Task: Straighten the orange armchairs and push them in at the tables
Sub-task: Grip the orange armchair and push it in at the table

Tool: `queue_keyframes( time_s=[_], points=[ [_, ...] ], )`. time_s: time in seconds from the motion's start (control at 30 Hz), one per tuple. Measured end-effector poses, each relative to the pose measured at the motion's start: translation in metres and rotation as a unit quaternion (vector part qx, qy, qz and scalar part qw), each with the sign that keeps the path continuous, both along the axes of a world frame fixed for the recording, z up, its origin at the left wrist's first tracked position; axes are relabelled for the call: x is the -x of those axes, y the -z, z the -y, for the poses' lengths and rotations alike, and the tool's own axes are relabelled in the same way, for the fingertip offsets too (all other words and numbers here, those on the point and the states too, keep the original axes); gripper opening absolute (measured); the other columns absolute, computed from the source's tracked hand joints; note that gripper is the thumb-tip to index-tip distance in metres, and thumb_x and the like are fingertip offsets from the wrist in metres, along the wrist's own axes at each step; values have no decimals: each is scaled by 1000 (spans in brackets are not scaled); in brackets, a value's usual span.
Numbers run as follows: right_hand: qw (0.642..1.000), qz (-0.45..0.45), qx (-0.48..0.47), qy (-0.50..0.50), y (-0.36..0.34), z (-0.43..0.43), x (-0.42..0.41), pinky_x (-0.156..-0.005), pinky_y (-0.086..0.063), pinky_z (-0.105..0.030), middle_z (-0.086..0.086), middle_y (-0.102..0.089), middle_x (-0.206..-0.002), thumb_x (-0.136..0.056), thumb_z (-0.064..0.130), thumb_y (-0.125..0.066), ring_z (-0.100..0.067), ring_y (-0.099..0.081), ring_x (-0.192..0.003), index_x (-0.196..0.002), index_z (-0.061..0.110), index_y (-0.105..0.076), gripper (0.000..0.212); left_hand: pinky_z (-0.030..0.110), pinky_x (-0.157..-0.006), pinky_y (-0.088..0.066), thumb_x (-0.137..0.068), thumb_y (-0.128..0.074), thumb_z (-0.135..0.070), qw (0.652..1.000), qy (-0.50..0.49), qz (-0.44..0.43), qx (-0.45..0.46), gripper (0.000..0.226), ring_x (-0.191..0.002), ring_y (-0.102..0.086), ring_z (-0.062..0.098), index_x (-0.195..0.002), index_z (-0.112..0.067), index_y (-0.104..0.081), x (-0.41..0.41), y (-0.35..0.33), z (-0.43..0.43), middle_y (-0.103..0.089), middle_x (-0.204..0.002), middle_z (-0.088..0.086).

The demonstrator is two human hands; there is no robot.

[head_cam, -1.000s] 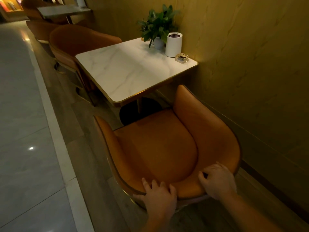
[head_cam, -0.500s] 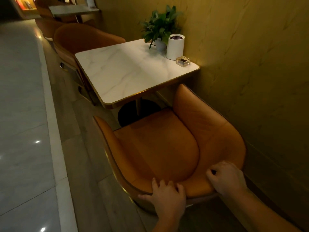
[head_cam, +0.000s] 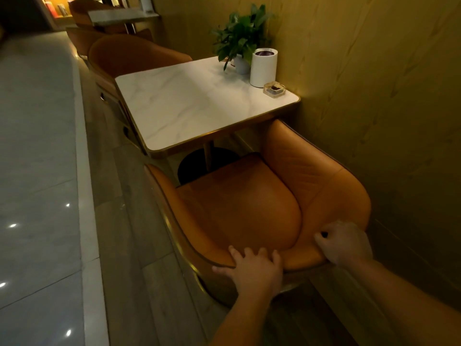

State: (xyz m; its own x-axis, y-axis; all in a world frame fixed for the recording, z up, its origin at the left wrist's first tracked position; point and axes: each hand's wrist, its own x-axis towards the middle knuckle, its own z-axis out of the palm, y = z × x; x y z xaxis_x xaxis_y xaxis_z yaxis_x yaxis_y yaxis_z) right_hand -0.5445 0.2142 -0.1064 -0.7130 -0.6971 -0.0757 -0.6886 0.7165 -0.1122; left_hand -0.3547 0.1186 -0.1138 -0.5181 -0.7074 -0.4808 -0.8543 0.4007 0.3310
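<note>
Item under work: the near armchair (head_cam: 249, 196), which stands at the close side of the marble-topped bench (head_cam: 189, 106), its open front facing the bench and its right side close along the wall (head_cam: 374, 96). The left hand (head_cam: 252, 268) lies over the top rim of the backrest, fingers hooked down onto the inner padding and thumb out to the side. The right hand (head_cam: 344, 243) grips the same rim further right, its fingers curled round it. The seat front runs roughly parallel to the near edge of the bench, so the chair appears close to straight. The tip of its right arm reaches the bench corner, but the dark pedestal base (head_cam: 207, 161) shows in the gap between seat and bench. Judgement: this chair is aligned or nearly so, and only partly pushed in; a further push forward remains. The far armchair (head_cam: 129, 56) on the opposite side sits tight against the bench and looks finished, though its far side is hidden. More orange chairs stand at a second bench (head_cam: 122, 15) beyond; their condition cannot be judged at this range. A potted plant (head_cam: 239, 38), white canister (head_cam: 264, 67) and glass dish (head_cam: 274, 89) stand at the wall end of the bench.
</note>
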Motion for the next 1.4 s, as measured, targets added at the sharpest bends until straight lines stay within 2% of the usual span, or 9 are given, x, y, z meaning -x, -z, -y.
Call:
queue_keyframes(
  time_s=[0.07,0.13,0.23,0.33,0.5,0.63,0.73,1.07,1.4],
  points=[
    [1000,11,15,-8,-2,-1,0,-58,-33,-29,6,-56,-73,-92,46,-49,-13,-49,-72,-62,26,-58,38,76,-105,21,-97,-5,-62,999,29,9,34,69,-150,-12,42,-132,-29,-54,-4,-1,-1,-45,-150,10],
    [999,23,29,-5,-3,-1,-1,-55,-28,-28,6,-50,-65,-91,44,-51,-13,-48,-66,-54,25,-49,42,68,-112,18,-97,-6,-62,997,38,-10,70,70,-147,-24,42,-127,-26,-58,-9,0,-3,-52,-143,12],
    [999,25,28,-3,-3,0,-1,-59,-33,-30,5,-53,-69,-92,46,-51,-15,-50,-71,-56,27,-48,40,59,-121,-7,-97,-10,-62,994,50,-47,82,66,-131,-46,35,-114,-25,-62,-9,6,2,-61,-127,9],
    [999,21,23,-11,-2,0,0,-63,-36,-31,5,-55,-76,-92,49,-50,-15,-50,-77,-61,33,-48,34,56,-115,-26,-97,-15,-60,991,68,-76,86,59,-105,-58,22,-97,-25,-63,-8,8,9,-65,-102,1],
    [999,7,23,-31,5,-2,7,-66,-40,-31,10,-54,-74,-93,52,-47,-12,-49,-76,-64,39,-50,32,50,-112,-31,-97,-20,-58,986,71,-100,111,55,-94,-59,16,-90,-25,-63,-2,14,11,-64,-91,-4],
    [999,-1,41,-20,2,1,16,-68,-34,-30,5,-60,-79,-94,47,-53,-12,-45,-77,-74,30,-68,30,52,-112,-32,-95,-19,-59,987,68,-103,104,57,-94,-59,17,-90,-26,-65,10,18,13,-64,-92,-3],
    [999,-9,49,-22,1,4,22,-71,-37,-31,5,-62,-80,-93,46,-54,-14,-51,-81,-77,27,-72,31,53,-111,-33,-93,-19,-60,987,70,-101,101,58,-95,-58,17,-91,-25,-66,18,19,17,-64,-93,-3],
    [1000,10,13,-8,-4,7,26,-73,-40,-31,4,-62,-89,-92,49,-50,-18,-55,-94,-83,35,-70,26,48,-106,-39,-93,-19,-62,986,69,-114,101,58,-90,-57,16,-89,-25,-64,20,16,17,-62,-90,-4],
    [999,16,23,-19,-2,4,26,-74,-37,-30,6,-66,-93,-94,51,-48,-13,-53,-89,-93,34,-72,30,43,-107,-36,-93,-23,-59,981,76,-135,115,56,-83,-55,12,-83,-23,-64,20,19,17,-62,-84,-7]
  ],
)
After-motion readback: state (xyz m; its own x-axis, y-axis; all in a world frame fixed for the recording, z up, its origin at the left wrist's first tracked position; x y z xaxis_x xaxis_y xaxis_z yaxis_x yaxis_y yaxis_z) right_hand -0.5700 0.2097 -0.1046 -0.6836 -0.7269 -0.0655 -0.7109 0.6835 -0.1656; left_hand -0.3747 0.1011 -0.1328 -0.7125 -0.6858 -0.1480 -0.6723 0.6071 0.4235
